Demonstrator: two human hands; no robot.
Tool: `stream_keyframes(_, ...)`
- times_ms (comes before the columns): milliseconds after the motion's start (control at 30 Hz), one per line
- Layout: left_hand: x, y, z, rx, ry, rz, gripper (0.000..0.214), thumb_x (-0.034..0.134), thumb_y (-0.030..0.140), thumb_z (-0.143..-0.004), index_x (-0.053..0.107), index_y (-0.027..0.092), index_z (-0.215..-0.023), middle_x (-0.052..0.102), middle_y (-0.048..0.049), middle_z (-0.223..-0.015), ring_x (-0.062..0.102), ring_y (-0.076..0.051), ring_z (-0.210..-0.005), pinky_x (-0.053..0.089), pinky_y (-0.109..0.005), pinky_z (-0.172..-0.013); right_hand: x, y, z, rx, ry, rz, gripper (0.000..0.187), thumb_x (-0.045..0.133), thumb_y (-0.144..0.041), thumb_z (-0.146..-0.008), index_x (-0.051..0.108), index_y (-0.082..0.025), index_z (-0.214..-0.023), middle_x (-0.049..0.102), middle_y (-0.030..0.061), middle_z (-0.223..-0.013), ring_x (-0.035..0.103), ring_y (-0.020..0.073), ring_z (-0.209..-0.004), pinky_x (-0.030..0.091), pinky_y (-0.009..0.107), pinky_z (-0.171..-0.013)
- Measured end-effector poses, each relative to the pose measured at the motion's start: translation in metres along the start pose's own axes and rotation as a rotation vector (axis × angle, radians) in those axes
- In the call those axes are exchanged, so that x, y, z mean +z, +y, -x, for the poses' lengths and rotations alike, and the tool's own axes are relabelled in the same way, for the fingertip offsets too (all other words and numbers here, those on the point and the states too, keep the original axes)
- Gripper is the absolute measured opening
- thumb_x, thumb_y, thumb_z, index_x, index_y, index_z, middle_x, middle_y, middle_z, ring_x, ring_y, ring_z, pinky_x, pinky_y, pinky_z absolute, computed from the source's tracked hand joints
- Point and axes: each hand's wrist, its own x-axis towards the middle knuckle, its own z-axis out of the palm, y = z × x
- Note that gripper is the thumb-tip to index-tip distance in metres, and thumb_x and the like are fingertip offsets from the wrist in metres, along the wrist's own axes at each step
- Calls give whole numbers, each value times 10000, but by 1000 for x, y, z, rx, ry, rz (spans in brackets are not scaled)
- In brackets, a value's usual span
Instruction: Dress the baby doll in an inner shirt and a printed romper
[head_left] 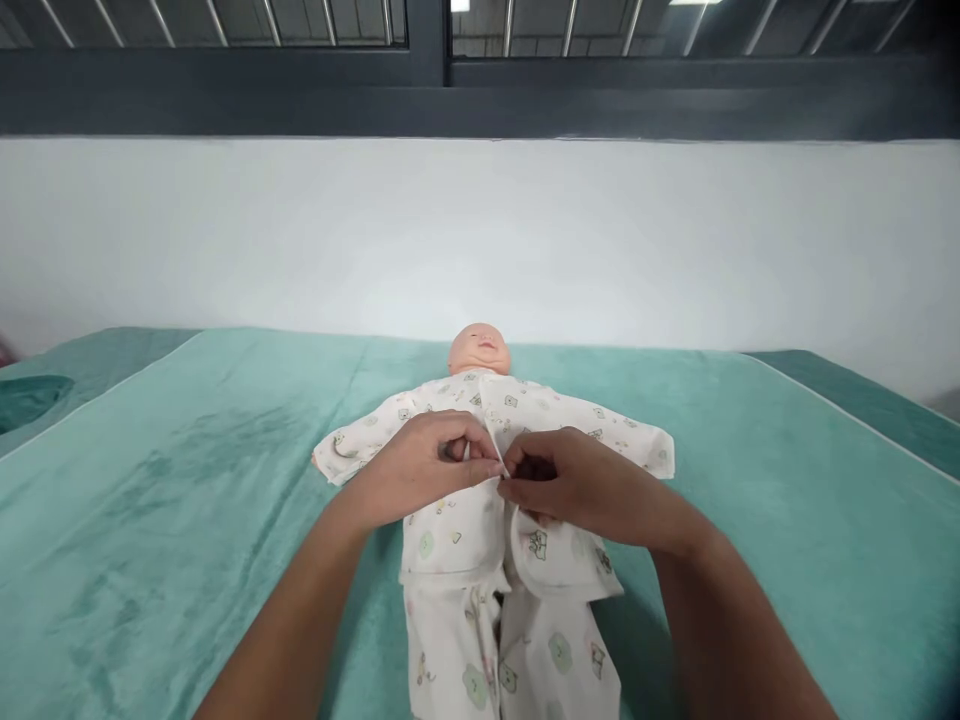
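A baby doll (pixel 480 350) lies on its back, head toward the wall, its sleeves spread out to both sides. It wears a white printed jacket (pixel 454 545) and matching trousers (pixel 559 650). Over the jacket's middle, my left hand (pixel 442 455) pinches the front edge between thumb and fingers. My right hand (pixel 559 475) pinches the opposite front edge close beside it, the fingertips of both hands nearly touching. Below my hands the two jacket fronts hang apart. Any fastener between the fingertips is too small to make out.
A green plush cover (pixel 187 500) lies under the doll. Behind it rises a white wall (pixel 480 230), with a dark window frame (pixel 427 70) and metal bars above. A darker green strip (pixel 862 390) runs along the right side.
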Motion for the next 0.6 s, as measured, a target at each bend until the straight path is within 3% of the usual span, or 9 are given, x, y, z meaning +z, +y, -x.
stream_keyframes(100, 0, 1, -1, 1, -16, -3, 135, 656, 363, -806, 667, 228, -796, 610, 14, -818, 526, -134, -763, 421, -249, -671, -5, 6, -5, -24, -107, -236, 167, 606, -348, -855, 571, -193, -804, 608, -17, -631, 594, 123, -575, 435, 220, -502)
stream_keyframes(233, -3, 1, 1, -69, -19, 132, 168, 670, 368, -797, 640, 206, -761, 590, 18, -744, 509, -114, -684, 403, -233, -605, -4, 14, -13, -118, -114, -397, 224, 634, -379, -852, 564, -181, -773, 568, -38, -526, 561, 106, -472, 399, 194, -426)
stream_keyframes(433, -3, 2, 4, -86, -23, 402, 131, 687, 316, -796, 692, 196, -847, 677, -23, -824, 613, -145, -776, 470, -253, -688, 0, 21, -17, -174, -65, -468, 249, 631, -409, -861, 618, -169, -797, 574, -40, -502, 472, 62, -409, 345, 165, -392)
stream_keyframes(600, -2, -1, 2, -59, -46, 425, 119, 672, 294, -805, 675, 193, -870, 670, -30, -828, 617, -148, -771, 479, -260, -684, 0, 25, -19, -181, -65, -526, 270, 662, -423, -834, 621, -162, -778, 537, -50, -462, 440, 60, -381, 304, 169, -370)
